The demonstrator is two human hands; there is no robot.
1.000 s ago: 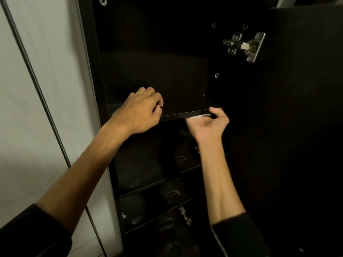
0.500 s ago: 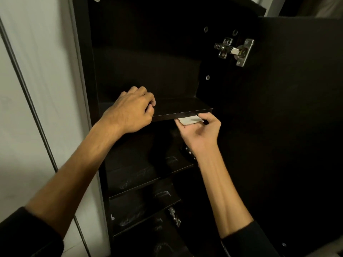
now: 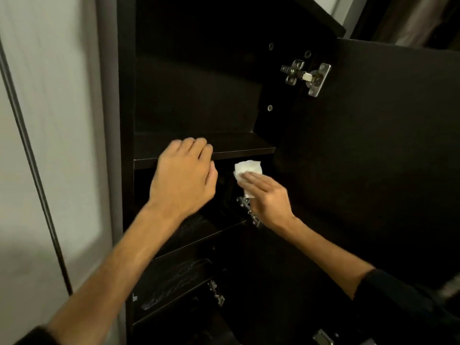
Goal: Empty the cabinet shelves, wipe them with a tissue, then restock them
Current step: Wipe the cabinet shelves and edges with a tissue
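Two bare hands work at a tall, narrow dark-brown wooden cabinet (image 3: 194, 90) whose door (image 3: 373, 158) stands swung open to the right on a silver metal hinge (image 3: 307, 77). The left hand (image 3: 185, 181) rests on the front edge of the dark upper shelf (image 3: 236, 148), its fingers curled over the lip. The right hand (image 3: 267, 197), just below that shelf, holds a crumpled white tissue (image 3: 247, 169) under nearly straight fingers, against the inner right wall of the compartment, above a second metal hinge (image 3: 249, 211). Whether the thumb pinches the tissue from behind cannot be told. Lower shelves (image 3: 179, 277) show pale streaky marks on their dark surfaces. A pale wall (image 3: 49, 120) with a thin dark cable (image 3: 32, 158) running down it lies to the cabinet's left.
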